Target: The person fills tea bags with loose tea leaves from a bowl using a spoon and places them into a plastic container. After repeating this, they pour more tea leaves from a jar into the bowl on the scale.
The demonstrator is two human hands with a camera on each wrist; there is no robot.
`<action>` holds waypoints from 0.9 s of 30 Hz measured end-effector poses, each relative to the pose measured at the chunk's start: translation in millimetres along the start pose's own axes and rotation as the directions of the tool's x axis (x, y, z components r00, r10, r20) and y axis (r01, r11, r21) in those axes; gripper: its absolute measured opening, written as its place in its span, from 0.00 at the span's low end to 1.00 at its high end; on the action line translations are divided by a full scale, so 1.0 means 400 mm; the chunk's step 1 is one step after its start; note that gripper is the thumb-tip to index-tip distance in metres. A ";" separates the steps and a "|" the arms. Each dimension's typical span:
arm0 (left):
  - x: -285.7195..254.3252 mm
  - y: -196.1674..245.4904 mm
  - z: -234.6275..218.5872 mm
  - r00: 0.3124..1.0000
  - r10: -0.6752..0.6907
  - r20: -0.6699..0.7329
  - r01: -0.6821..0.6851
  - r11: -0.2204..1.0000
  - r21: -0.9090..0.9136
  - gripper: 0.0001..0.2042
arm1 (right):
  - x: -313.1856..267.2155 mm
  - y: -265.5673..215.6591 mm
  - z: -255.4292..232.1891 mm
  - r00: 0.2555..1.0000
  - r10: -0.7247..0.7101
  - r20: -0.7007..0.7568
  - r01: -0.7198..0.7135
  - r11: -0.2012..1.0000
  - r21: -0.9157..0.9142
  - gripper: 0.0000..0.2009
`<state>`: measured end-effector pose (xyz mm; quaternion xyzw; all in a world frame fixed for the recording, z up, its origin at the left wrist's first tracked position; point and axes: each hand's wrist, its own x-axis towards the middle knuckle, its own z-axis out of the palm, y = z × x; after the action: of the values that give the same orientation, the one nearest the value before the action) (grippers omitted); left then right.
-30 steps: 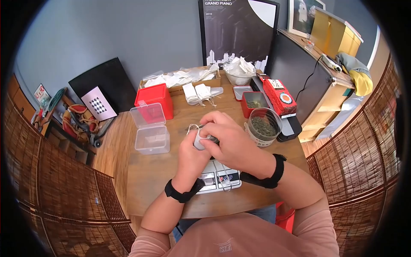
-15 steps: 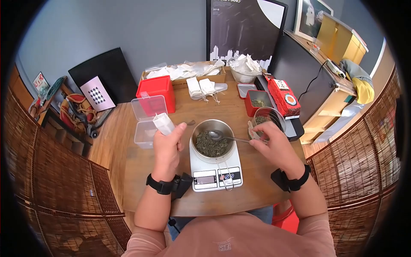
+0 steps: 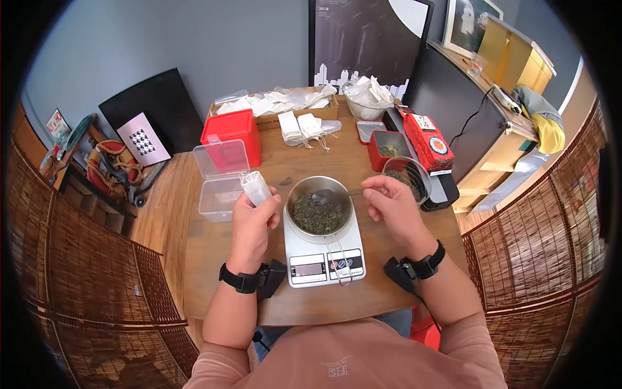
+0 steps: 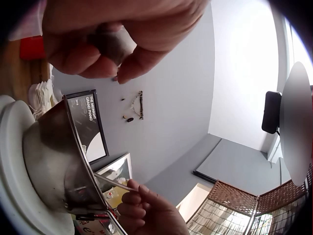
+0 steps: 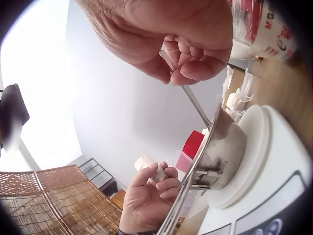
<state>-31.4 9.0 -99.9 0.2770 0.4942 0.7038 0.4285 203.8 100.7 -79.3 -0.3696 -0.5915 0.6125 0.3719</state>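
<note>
My left hand (image 3: 251, 227) grips a small white filter bag (image 3: 255, 187), held upright left of the pot. The bag's opening points up, and its contents are hidden. With thumb and fingers, my right hand (image 3: 396, 204) pinches the handle of a metal spoon (image 3: 322, 196), whose bowl lies in dried green leaves (image 3: 316, 217). Those leaves cover the bottom of a steel pot (image 5: 229, 155) with a wire handle. Under the pot is a white kitchen scale (image 3: 355, 241). The right wrist view shows the spoon handle (image 5: 195, 106) slanting over the pot's rim.
A clear lidded box (image 3: 219, 198) stands left, in front of a red container (image 3: 233, 137). Folded white bags (image 3: 299, 128) lie behind the pot. At right are a jar of leaves (image 3: 414, 175), an open red tin (image 3: 385, 154) and a red packet (image 3: 427, 142).
Both hands were together at the bag over the pot; they have since parted. The left took the bag leftward. My right hand took the spoon handle, then shifted slightly left and up.
</note>
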 end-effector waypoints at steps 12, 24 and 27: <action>-0.005 -0.015 0.016 0.990 0.140 -0.014 -0.127 0.931 0.342 0.08 | -0.034 -0.076 0.009 0.975 -0.158 0.157 0.212 0.874 -0.438 0.09; 0.001 -0.006 -0.001 0.998 -0.041 0.051 0.033 0.991 0.131 0.11 | -0.013 -0.003 -0.022 0.995 0.045 0.094 -0.030 0.988 -0.153 0.09; 0.003 -0.008 -0.005 0.996 -0.038 0.086 0.029 0.995 0.098 0.11 | -0.011 0.023 -0.020 0.992 0.094 0.081 -0.094 0.996 -0.002 0.09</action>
<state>-32.3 9.6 -103.6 0.3197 0.5130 0.6590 0.4476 212.7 100.4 -88.7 -0.3715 -0.5875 0.6445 0.3185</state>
